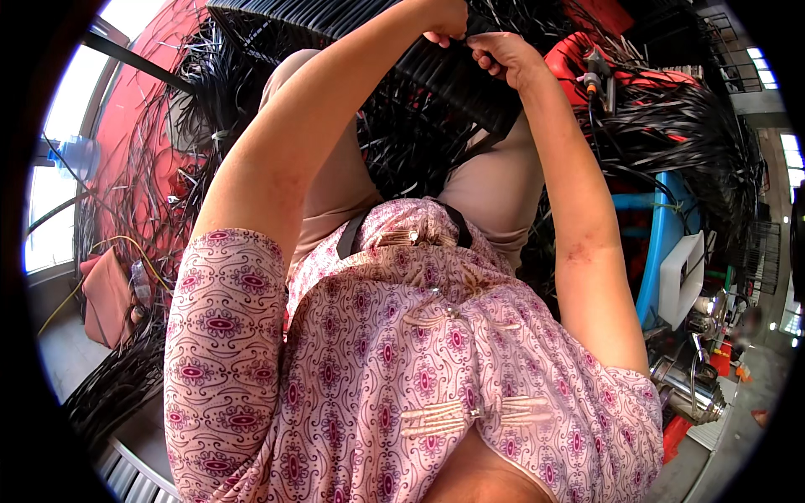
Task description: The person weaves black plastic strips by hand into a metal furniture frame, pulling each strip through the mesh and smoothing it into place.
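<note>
Pinching black strands at top edge of woven black panel [436,75] w/ left hand [446,21] & right hand [503,54], both closed tight; weave mostly done, loose strands [671,117] left.

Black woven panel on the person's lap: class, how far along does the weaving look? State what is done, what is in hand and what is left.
Done: the black woven panel shows closely packed strips across its surface. In hand: the left hand and right hand pinch a strand at its upper edge. Left: many loose black strips lie around, so more probably remains; the panel's top is cut off.

Lap [495,189] bears woven black panel [436,71], seemingly.
</note>
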Demonstrator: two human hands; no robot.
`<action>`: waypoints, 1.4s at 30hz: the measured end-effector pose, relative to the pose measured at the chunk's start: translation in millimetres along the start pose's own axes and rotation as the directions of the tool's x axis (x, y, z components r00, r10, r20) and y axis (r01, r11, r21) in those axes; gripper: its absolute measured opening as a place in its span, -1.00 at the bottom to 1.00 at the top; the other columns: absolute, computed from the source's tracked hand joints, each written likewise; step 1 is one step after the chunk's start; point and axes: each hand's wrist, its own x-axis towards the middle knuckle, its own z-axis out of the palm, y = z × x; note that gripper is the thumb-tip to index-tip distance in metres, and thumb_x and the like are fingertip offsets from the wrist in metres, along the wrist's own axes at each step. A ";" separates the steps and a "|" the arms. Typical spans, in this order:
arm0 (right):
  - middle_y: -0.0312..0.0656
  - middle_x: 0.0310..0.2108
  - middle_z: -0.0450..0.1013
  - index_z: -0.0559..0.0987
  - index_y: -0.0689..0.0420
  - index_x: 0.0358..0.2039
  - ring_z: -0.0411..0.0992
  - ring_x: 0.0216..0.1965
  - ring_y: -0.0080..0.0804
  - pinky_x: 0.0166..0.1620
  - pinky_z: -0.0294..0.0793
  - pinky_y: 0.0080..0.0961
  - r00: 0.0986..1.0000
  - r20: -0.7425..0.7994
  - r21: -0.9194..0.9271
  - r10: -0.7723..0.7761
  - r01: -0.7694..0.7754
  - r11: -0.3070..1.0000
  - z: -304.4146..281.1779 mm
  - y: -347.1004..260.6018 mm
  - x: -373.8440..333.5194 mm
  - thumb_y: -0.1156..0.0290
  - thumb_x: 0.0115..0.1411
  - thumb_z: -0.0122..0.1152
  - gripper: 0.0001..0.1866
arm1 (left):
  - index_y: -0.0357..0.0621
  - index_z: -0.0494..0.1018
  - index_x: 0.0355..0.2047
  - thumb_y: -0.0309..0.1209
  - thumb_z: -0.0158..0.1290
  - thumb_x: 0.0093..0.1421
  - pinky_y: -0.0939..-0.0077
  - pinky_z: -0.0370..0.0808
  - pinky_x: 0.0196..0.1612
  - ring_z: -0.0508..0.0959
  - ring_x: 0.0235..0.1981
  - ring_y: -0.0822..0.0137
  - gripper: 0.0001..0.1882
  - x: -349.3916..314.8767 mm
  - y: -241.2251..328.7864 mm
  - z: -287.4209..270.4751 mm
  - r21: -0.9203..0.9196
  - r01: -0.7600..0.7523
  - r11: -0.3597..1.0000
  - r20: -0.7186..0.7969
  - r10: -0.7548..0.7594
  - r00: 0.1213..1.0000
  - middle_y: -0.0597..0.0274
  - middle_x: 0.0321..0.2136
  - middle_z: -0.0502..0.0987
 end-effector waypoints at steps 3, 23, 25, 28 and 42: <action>-0.35 -0.59 0.46 0.54 0.07 -0.56 0.35 -0.65 -0.66 -0.62 0.18 -0.70 0.998 -0.015 -0.076 -0.069 0.067 0.995 20.1 -6.7 -7.3 0.37 0.11 0.27 -0.85 | -0.07 0.63 -0.42 -0.27 0.11 0.12 0.33 0.56 -0.22 0.62 -0.32 0.18 -0.81 5.2 -32.8 11.4 0.680 -0.373 0.631 0.115 0.410 0.905 0.10 -0.37 0.64; -0.10 -0.32 0.56 0.43 0.43 0.04 0.56 -0.31 -0.42 -0.24 0.54 -0.65 0.866 -0.231 -0.189 -0.443 0.407 0.894 20.2 19.0 -27.4 0.60 0.06 0.17 -0.52 | 0.00 0.59 -0.58 -0.26 0.26 -0.13 0.36 0.55 -0.32 0.63 -0.38 0.26 -0.86 -43.2 -18.6 -16.4 0.689 -0.351 0.634 -0.264 0.671 0.693 0.33 -0.49 0.65; -0.16 -0.29 0.57 0.49 0.36 -0.02 0.55 -0.27 -0.45 -0.19 0.53 -0.63 0.782 -0.248 -0.428 -0.572 0.441 0.789 20.3 17.1 -26.8 0.58 0.05 0.19 -0.58 | 0.00 0.61 -0.59 -0.29 0.24 -0.12 0.37 0.55 -0.36 0.64 -0.43 0.29 -0.89 -46.1 -17.3 -20.8 0.645 -0.368 0.670 -0.259 0.644 0.719 0.36 -0.54 0.64; -0.21 -0.31 0.59 0.60 0.21 -0.12 0.55 -0.27 -0.42 -0.16 0.50 -0.51 0.676 -0.207 -0.498 -0.707 0.549 0.671 26.8 10.7 -20.9 0.46 0.04 0.26 -0.66 | -0.01 0.64 -0.59 -0.33 0.19 -0.06 0.36 0.55 -0.39 0.63 -0.48 0.33 -0.91 -62.8 -4.0 -31.1 0.608 -0.225 0.761 -0.248 0.452 0.857 0.38 -0.59 0.63; -0.36 -0.45 0.51 0.61 0.08 -0.37 0.41 -0.41 -0.63 -0.26 0.35 -0.62 0.746 0.009 0.194 -0.665 0.651 0.733 37.9 -47.4 -52.6 -0.02 0.24 0.19 -0.61 | -0.16 0.62 -0.54 -0.40 0.10 0.03 0.34 0.53 -0.52 0.61 -0.57 0.26 -0.86 -141.2 37.4 -93.5 -0.172 -0.125 0.977 -0.428 0.040 0.903 0.13 -0.59 0.61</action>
